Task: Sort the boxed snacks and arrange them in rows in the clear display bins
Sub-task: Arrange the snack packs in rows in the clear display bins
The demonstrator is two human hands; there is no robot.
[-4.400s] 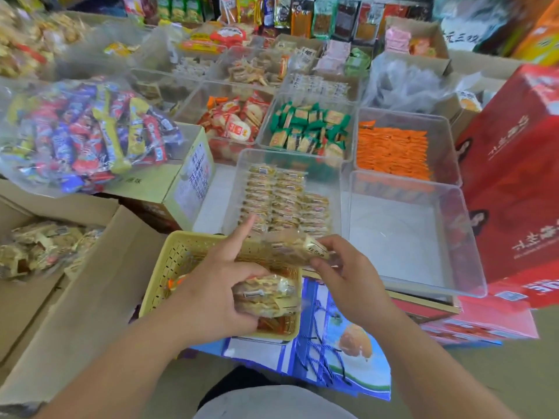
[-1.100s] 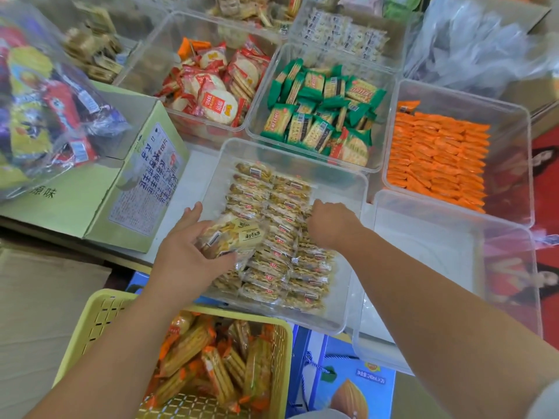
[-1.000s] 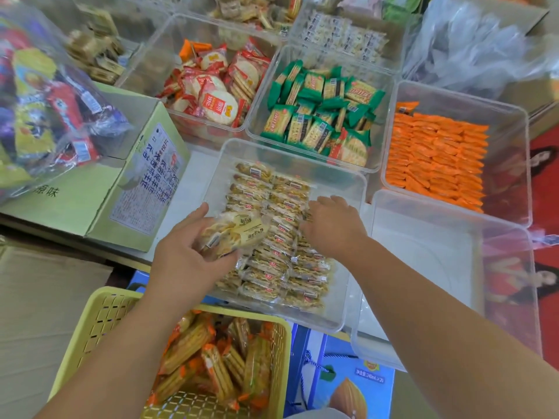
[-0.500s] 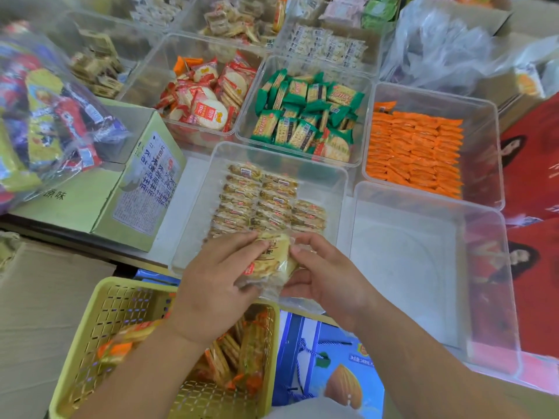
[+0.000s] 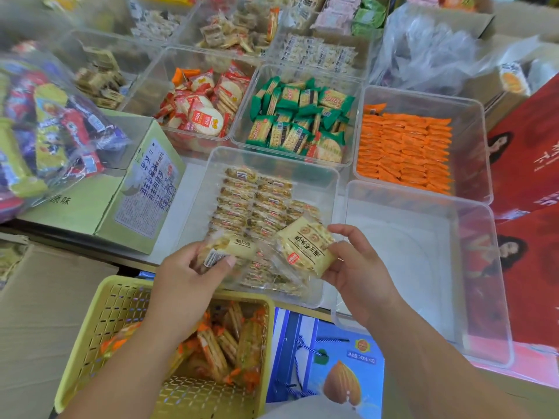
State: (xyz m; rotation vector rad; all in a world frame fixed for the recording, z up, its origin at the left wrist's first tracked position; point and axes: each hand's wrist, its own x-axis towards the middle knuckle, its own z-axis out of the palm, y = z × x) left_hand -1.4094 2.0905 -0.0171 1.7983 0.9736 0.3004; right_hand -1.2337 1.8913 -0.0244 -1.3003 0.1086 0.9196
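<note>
Two pinches over the clear bin [image 5: 316, 181]: left hand [image 5: 184, 278] on a blurred packet [image 5: 231, 249] (near rows hidden beneath), right hand [image 5: 361, 275] on a cracker packet [image 5: 305, 247]; bin's far right corner bare

head cam | looks forward-down | close over clear bins [image 5: 272, 158] | far edges probably blurred

Snacks [image 5: 305, 249] in left hand [image 5: 184, 282], right hand [image 5: 360, 276]

- two hands: left hand [image 5: 184, 278], right hand [image 5: 361, 269]
- one packet [image 5: 305, 247] in the right hand; the left hand's packets [image 5: 231, 251] too bunched to count
- three rows [image 5: 239, 195] in the near bin [image 5: 272, 154]
- five clear bins [image 5: 475, 131] plainly seen; more behind, blurred
- one basket [image 5: 90, 337]
- one carton [image 5: 84, 207]
</note>
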